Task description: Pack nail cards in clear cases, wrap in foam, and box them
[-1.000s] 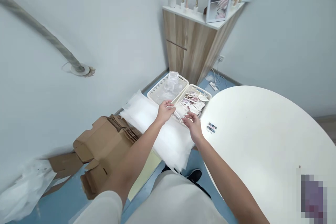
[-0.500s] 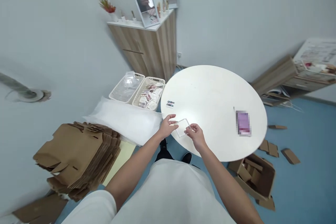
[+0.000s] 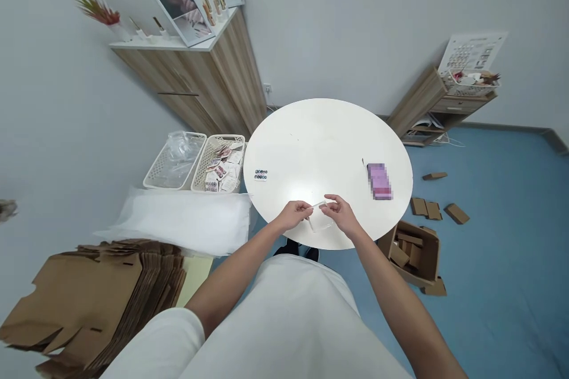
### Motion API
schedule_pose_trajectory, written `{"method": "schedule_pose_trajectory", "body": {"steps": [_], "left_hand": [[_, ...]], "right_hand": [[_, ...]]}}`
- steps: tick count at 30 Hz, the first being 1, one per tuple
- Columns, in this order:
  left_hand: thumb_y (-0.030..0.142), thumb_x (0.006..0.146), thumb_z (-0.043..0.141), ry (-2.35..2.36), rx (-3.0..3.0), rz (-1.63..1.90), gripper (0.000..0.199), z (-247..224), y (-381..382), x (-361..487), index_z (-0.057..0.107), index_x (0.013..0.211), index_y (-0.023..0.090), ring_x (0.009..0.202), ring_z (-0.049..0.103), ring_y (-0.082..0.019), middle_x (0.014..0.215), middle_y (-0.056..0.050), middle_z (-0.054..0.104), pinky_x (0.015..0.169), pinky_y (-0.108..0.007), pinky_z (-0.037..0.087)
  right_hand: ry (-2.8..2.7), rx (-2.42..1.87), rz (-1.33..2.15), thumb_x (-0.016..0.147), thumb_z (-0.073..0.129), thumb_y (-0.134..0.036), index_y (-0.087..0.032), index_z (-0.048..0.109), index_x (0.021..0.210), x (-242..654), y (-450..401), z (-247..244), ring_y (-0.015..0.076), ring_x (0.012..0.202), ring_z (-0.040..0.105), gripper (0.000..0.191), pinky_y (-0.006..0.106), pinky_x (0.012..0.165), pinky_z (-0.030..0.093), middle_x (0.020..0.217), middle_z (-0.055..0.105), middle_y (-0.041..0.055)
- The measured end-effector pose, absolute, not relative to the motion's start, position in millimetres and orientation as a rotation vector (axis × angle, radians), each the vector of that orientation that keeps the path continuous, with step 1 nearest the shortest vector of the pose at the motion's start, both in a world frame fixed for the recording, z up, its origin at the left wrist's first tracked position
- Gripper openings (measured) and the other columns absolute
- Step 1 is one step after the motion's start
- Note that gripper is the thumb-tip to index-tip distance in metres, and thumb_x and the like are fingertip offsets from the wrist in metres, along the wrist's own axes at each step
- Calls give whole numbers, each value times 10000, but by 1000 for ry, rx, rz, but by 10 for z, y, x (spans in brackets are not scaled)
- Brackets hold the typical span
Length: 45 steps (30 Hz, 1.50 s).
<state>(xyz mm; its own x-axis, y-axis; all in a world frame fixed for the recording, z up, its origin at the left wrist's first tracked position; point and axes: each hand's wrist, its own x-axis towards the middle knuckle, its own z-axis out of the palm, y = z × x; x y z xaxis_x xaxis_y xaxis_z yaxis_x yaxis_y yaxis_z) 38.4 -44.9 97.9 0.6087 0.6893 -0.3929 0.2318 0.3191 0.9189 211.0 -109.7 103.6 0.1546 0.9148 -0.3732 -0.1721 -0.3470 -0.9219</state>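
Over the near edge of the round white table (image 3: 306, 148) I hold a clear, square plastic box (image 3: 319, 204). My left hand (image 3: 294, 215) pinches its left side between thumb and fingers. At the opposite side my right hand (image 3: 341, 217) has its thumb and fingers bent around the box's edge. The box is tilted, and its see-through walls blend into the white tabletop; I cannot tell whether its lid is apart. To the left on the table lies a small card with rows of dark round pieces (image 3: 261, 174).
A purple, blurred-out packet (image 3: 379, 181) lies on the table's right. Left of the table stand a basket of small cards (image 3: 213, 174), a basket of clear plastic (image 3: 155, 169), white sheets (image 3: 186, 219) and stacked flat cardboard (image 3: 89, 296). A carton (image 3: 415, 254) sits on the floor at right.
The clear box has turned from lying flat to tilted, with its edge towards me. My view has swung to the right, and my right hand's fingers have shifted to the box's upper edge.
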Motion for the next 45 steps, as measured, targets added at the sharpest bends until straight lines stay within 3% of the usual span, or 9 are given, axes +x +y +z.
{"method": "schedule_pose_trajectory", "body": {"steps": [5,17,19,22,24,30,38,42,45], "left_hand": [[346,627,693,979,931,393,287,846,-398,374,573,799,150,704,600,-115,758,-28,610,680,-263,452],[354,672,661,917,815,314,302,588,-518,477,505,844,161,784,622,-145,851,-53,592,718,-280,455],[344,625,697,910,1004,326,466,619,-519,464,472,1002,189,772,607,-132,951,-58,559,721,-296,447],[291,487,779,894,1351,370,910,711,-472,453,292,1256,283,760,566,-113,1107,-66,477,744,-315,433],[282,468,783,873,1503,379,1011,785,-424,475,225,1310,305,750,544,-112,1124,-64,461,753,-317,426],[276,539,730,856,1633,386,742,909,-337,649,413,1209,290,683,515,-112,934,-11,526,714,-288,426],[273,481,751,911,1671,409,768,900,-386,699,448,1186,266,698,530,-131,912,-17,543,697,-284,433],[257,528,719,906,1684,445,712,919,-401,738,448,1186,255,709,521,-130,867,-9,540,690,-277,435],[234,542,709,870,1685,457,698,949,-401,789,444,1187,259,724,513,-127,866,-5,536,708,-282,434]], "right_hand": [[-591,-1507,1293,572,694,-372,-231,533,1016,2093,-1066,943,160,814,590,493,346,757,444,988,606,46],[-396,-1537,1236,542,700,-324,-241,531,1009,2044,-1231,734,152,708,611,504,349,699,471,928,635,45],[-396,-1545,1236,548,695,-328,-244,517,1039,2080,-1231,753,146,694,608,528,349,694,474,929,636,44],[-407,-1526,1252,568,685,-335,-257,488,1079,2147,-1227,805,132,677,605,553,354,712,477,928,635,33],[-442,-1512,1277,582,680,-336,-262,482,1079,2203,-1220,845,128,670,604,541,361,726,477,923,634,29],[-587,-1526,1322,578,679,-334,-257,459,1072,2417,-1166,883,149,681,607,546,383,730,475,950,621,50],[-805,-1588,1356,605,636,-339,-289,426,1130,2600,-1121,877,124,638,582,568,379,696,480,1162,512,59],[-1168,-1487,1384,558,694,-298,-313,433,1172,2699,-1122,976,180,884,556,668,390,791,454,1360,315,64],[-1422,-1432,1343,508,729,-251,-332,431,1190,2775,-1119,1040,242,1130,417,748,406,852,420,1418,201,36]]}}
